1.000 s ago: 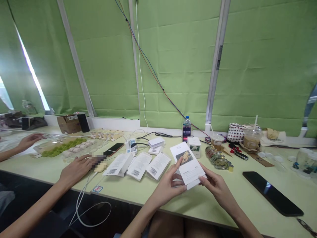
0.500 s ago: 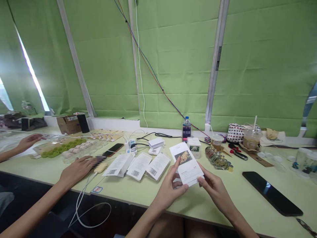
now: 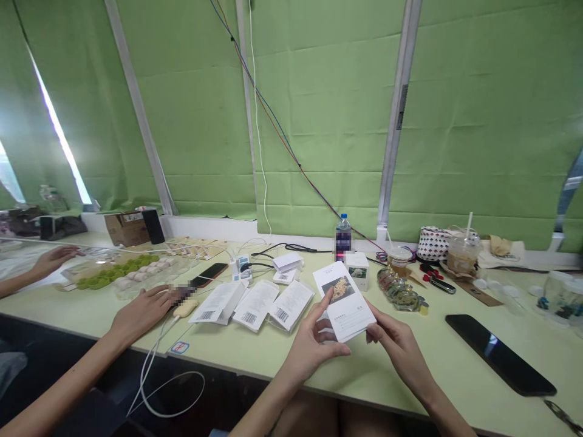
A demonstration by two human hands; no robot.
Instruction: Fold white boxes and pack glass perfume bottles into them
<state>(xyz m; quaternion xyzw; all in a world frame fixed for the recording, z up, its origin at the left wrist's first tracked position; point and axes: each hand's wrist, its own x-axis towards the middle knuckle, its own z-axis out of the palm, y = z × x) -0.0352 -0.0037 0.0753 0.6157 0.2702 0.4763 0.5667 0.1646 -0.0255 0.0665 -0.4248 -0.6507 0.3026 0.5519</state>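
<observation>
My left hand (image 3: 310,340) holds a white printed paper packet (image 3: 344,306) by its left edge, index finger lying on the front and thumb below the lower edge. My right hand (image 3: 396,343) pinches the lower right corner, its fingers curled. On the packet's front are a photo of yellow flowers and small print; its bottom edge looks layered. Tilted, it is held above the front of the table. Left of it lie several similar white packets (image 3: 291,305) with barcodes facing up. A small white box (image 3: 357,271) with a green picture stands just behind it.
A co-worker's hand (image 3: 146,309) rests by a cream puck-shaped device (image 3: 186,308) on a cable. Round tins (image 3: 403,294) are right of the box. A black phone (image 3: 501,354), drink cups (image 3: 462,252), a bottle (image 3: 343,237) and a power strip (image 3: 241,270) share the table (image 3: 255,355).
The packet has shifted very slightly right, and its lower layers look more closely lined up. My right fingertips have curled a little at its corner.
</observation>
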